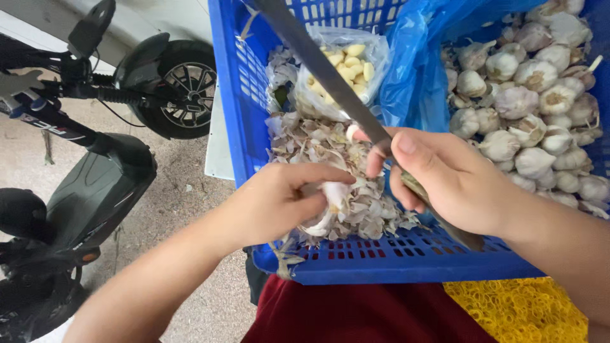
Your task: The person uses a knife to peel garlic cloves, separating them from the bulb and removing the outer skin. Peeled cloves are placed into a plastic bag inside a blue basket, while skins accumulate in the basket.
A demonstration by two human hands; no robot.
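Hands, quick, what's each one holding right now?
Left hand: closed on a garlic clove.
Right hand: closed on a long knife.

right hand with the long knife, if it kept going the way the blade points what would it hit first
Likely the clear plastic bag of peeled yellow cloves: the right hand's long grey knife blade already crosses over it, heading for the blue crate's far wall. Depth is unclear.

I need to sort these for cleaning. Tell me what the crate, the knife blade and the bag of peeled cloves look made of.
Crate: rigid blue plastic, judging by its moulded slotted walls and slight gloss.
Knife blade: likely steel, grey and dull, long and flat.
Bag of peeled cloves: thin clear plastic film, crinkled and see-through.
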